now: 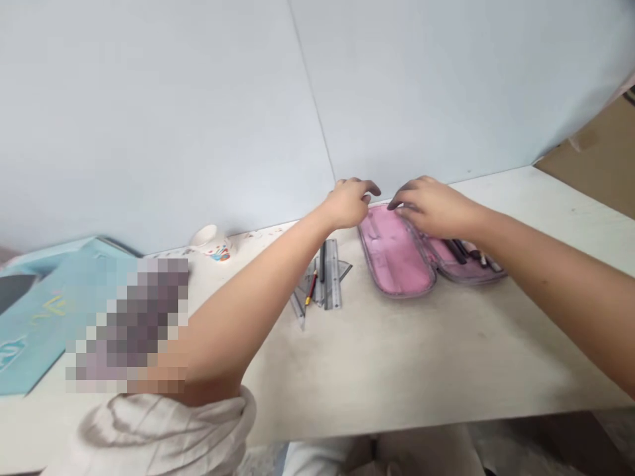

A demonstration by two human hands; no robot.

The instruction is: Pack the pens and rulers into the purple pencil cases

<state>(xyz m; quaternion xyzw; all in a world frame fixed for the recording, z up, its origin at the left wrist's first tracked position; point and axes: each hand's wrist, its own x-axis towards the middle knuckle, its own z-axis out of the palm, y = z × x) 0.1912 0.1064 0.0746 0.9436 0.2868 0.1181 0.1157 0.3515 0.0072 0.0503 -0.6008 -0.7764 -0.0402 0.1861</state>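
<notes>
Rolled sleeve (159,423) is bunching at the left elbow as both arms are reaching across the tabletop (397,357). Left hand (350,203) is hovering half-curled and empty just beside the open pink pencil case (397,254), while right hand (431,208) is curving partly open over its middle, though whether it is gripping anything is hard to tell. Rulers (325,277) are lying left of the case.

1. Grey ruler (333,274) and translucent set square (343,270) lie together on the white desk (397,357); red-and-yellow pencil (311,288) beside them;
2. Patterned white mug (212,242) lies on its side;
3. Teal folder (49,317) at desk's left, partly obscured;
4. Pale blue wall panels (163,119) behind;
5. Brown cardboard (595,158) at right.
</notes>
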